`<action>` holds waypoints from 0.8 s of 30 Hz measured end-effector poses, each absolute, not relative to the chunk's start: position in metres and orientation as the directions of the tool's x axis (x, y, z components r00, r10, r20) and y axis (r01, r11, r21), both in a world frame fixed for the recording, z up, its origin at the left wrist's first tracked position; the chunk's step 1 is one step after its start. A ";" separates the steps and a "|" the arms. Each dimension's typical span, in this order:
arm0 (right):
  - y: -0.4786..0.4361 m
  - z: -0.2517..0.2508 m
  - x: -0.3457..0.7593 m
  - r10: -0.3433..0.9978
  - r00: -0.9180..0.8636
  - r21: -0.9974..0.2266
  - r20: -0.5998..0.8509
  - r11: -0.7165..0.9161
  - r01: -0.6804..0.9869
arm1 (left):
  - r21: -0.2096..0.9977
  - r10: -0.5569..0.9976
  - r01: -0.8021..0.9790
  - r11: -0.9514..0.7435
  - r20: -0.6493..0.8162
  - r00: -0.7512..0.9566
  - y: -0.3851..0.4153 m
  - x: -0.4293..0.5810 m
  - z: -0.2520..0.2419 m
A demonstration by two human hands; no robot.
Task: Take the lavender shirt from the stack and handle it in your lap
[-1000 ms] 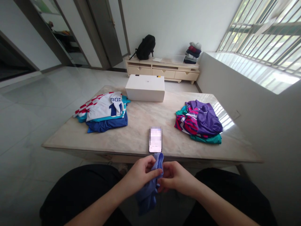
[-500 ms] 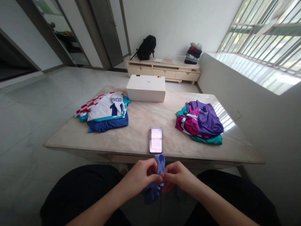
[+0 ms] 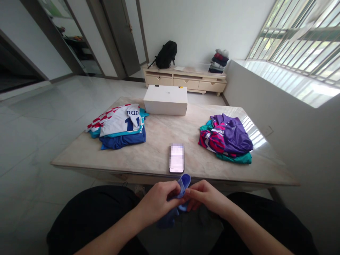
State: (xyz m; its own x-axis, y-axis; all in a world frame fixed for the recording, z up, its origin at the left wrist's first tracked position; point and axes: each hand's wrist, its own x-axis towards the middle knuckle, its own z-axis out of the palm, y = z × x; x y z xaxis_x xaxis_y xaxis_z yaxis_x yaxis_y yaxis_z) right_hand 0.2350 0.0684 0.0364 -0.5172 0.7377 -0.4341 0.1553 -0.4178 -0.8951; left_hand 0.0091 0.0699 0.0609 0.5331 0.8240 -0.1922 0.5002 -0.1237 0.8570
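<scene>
— What have the hands got?
— Left hand [image 3: 156, 202] and right hand [image 3: 203, 196] both pinch a blue cloth [image 3: 180, 193], possibly a sock, over the lap, just short of the phone [image 3: 176, 158] on the table [image 3: 159, 141].

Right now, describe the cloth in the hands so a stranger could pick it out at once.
Start at the marble table and come to its near edge, just below the phone. There the left hand and right hand pinch a small blue cloth between them. Unlike the two piles of shirts lying on the table, it is plain periwinkle blue, bunched up and held off the table.
</scene>
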 end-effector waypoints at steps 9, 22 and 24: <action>0.077 0.049 0.259 0.791 -0.552 -0.958 -0.264 -0.149 0.244 | 0.887 0.784 0.439 -0.146 -0.167 0.598 0.065 0.009 0.062; 0.078 0.039 0.247 0.850 -0.481 -0.970 -0.213 -0.126 0.208 | 0.860 0.800 0.445 -0.249 -0.075 0.595 0.070 0.001 0.060; 0.078 0.041 0.249 0.860 -0.470 -0.974 -0.200 -0.120 0.194 | 0.839 0.816 0.479 -0.259 -0.075 0.573 0.073 -0.001 0.060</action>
